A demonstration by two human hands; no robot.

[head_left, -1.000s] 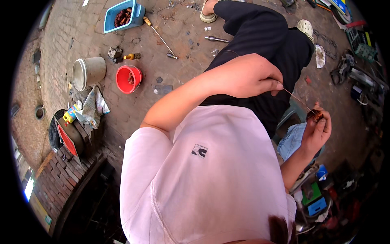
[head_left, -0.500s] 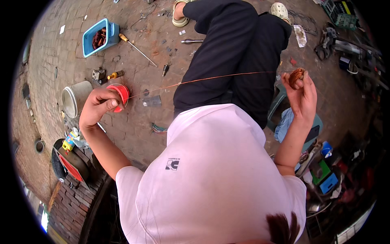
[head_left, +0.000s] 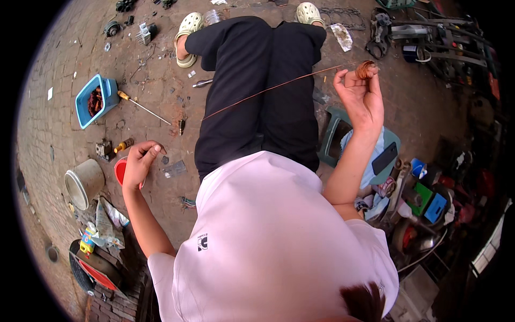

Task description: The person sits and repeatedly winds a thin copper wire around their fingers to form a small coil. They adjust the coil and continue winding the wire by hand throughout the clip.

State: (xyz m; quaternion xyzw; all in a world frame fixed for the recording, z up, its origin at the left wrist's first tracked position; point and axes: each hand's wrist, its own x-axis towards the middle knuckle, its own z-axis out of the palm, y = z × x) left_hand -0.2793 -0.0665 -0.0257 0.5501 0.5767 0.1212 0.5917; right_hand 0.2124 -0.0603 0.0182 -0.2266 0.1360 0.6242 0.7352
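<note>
My right hand is raised past my right thigh, its fingers closed round a small bundle of copper-coloured wire. From there a thin copper wire runs across my dark trousers toward my left hand. That hand is pinched, thumb against the fingers, above the floor on the left. The wire's last stretch before the pinch fades against the ground. Behind the left hand, partly covered by it, stands a red round container.
To the left are a blue bin of dark reddish pieces, a long screwdriver and a whitish bucket. A green stool with cloth and a phone stands by my right forearm. Metal parts crowd the far right.
The whole view has shifted, so my legs and the floor things sit further left. My right hand, still with the wire bundle, appears higher and further left; the wire now slants more steeply.
</note>
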